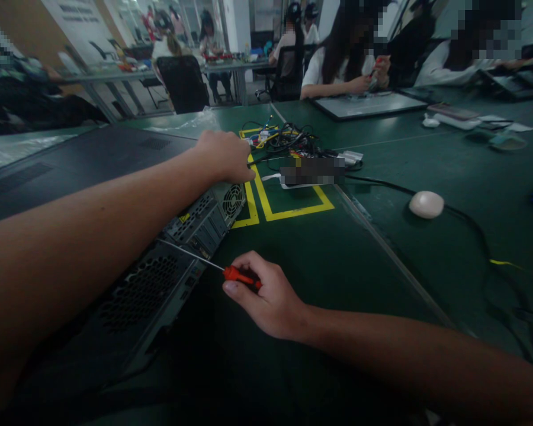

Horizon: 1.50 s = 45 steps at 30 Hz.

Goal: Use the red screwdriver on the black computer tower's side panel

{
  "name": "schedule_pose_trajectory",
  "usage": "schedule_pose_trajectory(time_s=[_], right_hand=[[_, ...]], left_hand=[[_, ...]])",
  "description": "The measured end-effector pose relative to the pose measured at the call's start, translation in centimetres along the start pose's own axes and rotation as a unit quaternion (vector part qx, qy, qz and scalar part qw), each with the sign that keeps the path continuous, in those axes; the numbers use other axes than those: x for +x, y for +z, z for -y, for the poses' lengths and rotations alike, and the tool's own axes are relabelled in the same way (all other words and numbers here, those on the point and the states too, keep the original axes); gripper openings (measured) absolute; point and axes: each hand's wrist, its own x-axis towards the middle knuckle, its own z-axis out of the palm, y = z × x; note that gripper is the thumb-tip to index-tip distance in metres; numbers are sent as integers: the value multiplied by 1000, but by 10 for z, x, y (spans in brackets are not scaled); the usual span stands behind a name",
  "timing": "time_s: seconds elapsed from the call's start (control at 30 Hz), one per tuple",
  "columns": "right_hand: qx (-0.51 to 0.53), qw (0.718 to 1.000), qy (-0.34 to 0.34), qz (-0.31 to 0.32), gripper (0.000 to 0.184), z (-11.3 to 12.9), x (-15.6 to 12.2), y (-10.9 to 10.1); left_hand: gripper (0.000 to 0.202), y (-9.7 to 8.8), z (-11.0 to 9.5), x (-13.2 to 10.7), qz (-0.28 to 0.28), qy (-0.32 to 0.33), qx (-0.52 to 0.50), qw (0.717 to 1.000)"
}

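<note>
A dark computer case (190,234) lies on the left, its vented, slotted panel facing right. My left hand (226,155) is over the far end of this panel, near the round fan grille (233,201). Its fingers look curled downward, but mostly hidden, so whatever they grip does not show. My right hand (270,293) is closed around the red handle of a screwdriver (237,275). The long metal shaft points left at the case's panel. Its tip ends close under my left forearm, and I cannot tell whether it touches a screw.
A tangle of cables (293,142) lies beyond the case, near yellow tape (293,212) on the green table (311,254). A pale computer mouse (426,204) rests beside a black cord at right. Across the table, people sit at work, one behind a flat panel (368,105).
</note>
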Motion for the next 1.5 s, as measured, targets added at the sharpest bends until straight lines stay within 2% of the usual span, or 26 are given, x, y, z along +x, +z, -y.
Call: schedule_pose_trajectory(time_s=[0.17,0.33,0.47,0.57,0.73,0.87,1.5], right_hand=[[-18,999,-24,11,29,-1,0,1],[-29,998,-41,25,29,-1,-1,2],[-28,998,-39,31,31,-1,-1,4],[7,999,-16,30,23,0,-2,5],[85,995,40,34,47,4,-2,4],[85,995,42,25,46,8,0,4],[56,997,45,16,43,5,-1,4]], left_hand=[[80,2,4,3,0,8,-36,999],[77,1,3,3,2,8,-16,1000],[75,0,1,1,1,4,-8,1000],[74,1,-1,0,-2,-4,0,1000],[76,5,1,4,-2,-10,-13,1000],[79,9,5,8,-12,-3,-16,1000],[80,-1,5,1,3,16,-23,1000]])
